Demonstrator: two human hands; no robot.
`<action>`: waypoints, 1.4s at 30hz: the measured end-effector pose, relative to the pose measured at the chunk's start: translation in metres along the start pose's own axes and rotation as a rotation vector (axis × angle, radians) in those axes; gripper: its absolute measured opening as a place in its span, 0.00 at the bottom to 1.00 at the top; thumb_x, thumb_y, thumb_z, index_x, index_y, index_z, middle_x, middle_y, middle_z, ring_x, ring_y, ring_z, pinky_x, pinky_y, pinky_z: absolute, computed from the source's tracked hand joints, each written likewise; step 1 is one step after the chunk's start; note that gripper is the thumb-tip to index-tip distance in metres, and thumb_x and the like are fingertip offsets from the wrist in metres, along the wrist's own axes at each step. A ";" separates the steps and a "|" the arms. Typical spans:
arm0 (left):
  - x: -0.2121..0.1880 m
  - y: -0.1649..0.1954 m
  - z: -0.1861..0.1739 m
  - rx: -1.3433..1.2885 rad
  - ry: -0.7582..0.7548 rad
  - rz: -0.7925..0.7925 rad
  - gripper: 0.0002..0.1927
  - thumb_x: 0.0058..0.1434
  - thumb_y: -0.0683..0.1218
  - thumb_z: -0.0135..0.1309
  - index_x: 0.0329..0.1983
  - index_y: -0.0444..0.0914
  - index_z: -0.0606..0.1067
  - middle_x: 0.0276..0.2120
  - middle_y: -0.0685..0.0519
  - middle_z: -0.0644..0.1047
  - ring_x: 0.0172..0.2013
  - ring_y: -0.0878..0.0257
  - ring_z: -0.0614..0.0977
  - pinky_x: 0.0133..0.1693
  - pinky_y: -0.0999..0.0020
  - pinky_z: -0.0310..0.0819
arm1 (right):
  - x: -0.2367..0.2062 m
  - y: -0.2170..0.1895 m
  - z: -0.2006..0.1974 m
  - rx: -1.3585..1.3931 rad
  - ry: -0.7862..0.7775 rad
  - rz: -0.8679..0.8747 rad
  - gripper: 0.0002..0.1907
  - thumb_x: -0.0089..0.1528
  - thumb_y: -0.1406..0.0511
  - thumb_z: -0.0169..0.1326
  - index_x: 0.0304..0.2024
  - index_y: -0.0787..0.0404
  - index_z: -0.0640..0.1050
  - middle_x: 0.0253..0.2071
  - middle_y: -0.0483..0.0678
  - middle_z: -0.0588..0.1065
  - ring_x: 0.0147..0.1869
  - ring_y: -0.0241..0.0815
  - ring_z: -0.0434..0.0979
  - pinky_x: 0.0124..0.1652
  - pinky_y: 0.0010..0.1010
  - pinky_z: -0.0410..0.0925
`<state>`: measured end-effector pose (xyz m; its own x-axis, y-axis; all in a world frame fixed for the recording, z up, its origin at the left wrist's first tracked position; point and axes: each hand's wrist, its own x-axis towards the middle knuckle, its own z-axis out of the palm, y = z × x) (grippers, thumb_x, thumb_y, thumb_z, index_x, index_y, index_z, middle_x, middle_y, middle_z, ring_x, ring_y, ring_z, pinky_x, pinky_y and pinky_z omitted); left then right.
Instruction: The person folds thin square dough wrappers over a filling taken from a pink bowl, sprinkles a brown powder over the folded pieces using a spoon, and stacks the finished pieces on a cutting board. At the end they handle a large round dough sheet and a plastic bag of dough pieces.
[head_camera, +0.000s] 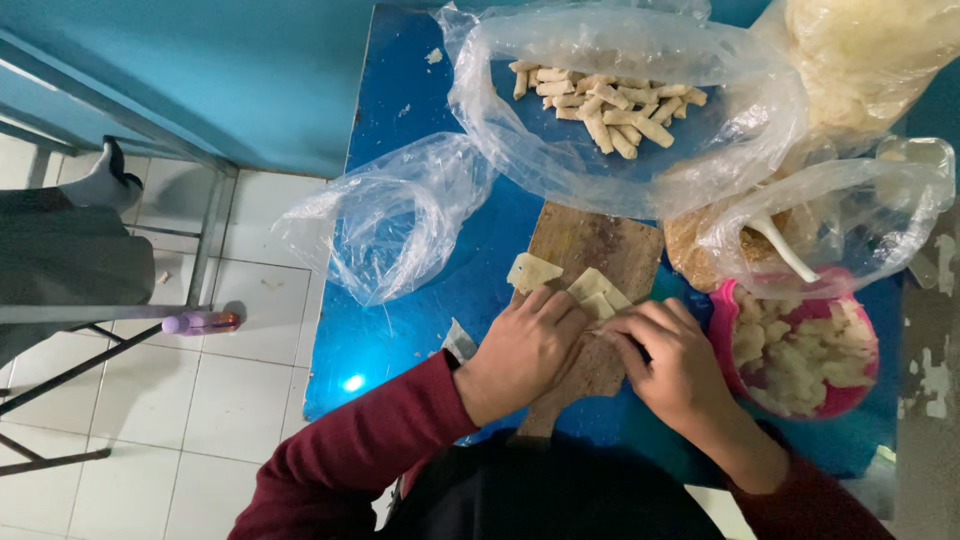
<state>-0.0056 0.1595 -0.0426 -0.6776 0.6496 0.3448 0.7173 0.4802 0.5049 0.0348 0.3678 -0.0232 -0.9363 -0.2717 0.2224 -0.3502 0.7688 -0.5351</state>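
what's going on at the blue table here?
A person in a dark red top has both hands on a wooden board on the blue table. The left hand and right hand meet over pale dough squares, fingers pressing on one. A pink bowl of pale filling sits beside the right hand. Further back, an open plastic bag holds a pile of finished rolls. An empty bag lies to the left.

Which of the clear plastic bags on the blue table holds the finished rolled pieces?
The wide open bag at the top, holding a pile of small pale rolls. The bag left of it looks empty; the right one covers a white spoon.
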 end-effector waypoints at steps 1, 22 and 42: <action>-0.001 0.001 0.001 -0.004 0.007 -0.005 0.14 0.60 0.46 0.58 0.48 0.37 0.77 0.42 0.50 0.75 0.46 0.52 0.76 0.48 0.57 0.71 | 0.000 0.000 0.000 0.022 -0.001 0.016 0.07 0.58 0.69 0.59 0.39 0.62 0.81 0.40 0.49 0.78 0.44 0.52 0.74 0.45 0.40 0.68; 0.001 -0.002 -0.002 -0.147 0.009 -0.050 0.14 0.55 0.41 0.57 0.45 0.38 0.76 0.41 0.48 0.76 0.48 0.48 0.77 0.49 0.57 0.73 | -0.002 -0.014 0.004 -0.114 0.016 -0.023 0.10 0.60 0.70 0.55 0.44 0.58 0.80 0.42 0.46 0.77 0.43 0.50 0.73 0.43 0.40 0.63; 0.003 -0.006 0.006 -0.257 0.044 -0.182 0.10 0.57 0.38 0.56 0.43 0.34 0.74 0.41 0.43 0.77 0.46 0.42 0.78 0.49 0.53 0.74 | 0.002 -0.004 0.007 0.090 0.044 0.178 0.08 0.57 0.69 0.60 0.39 0.62 0.78 0.36 0.50 0.76 0.40 0.52 0.74 0.41 0.40 0.67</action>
<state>-0.0110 0.1622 -0.0497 -0.8013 0.5380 0.2616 0.5231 0.4179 0.7428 0.0342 0.3599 -0.0261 -0.9823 -0.1090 0.1526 -0.1823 0.7469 -0.6394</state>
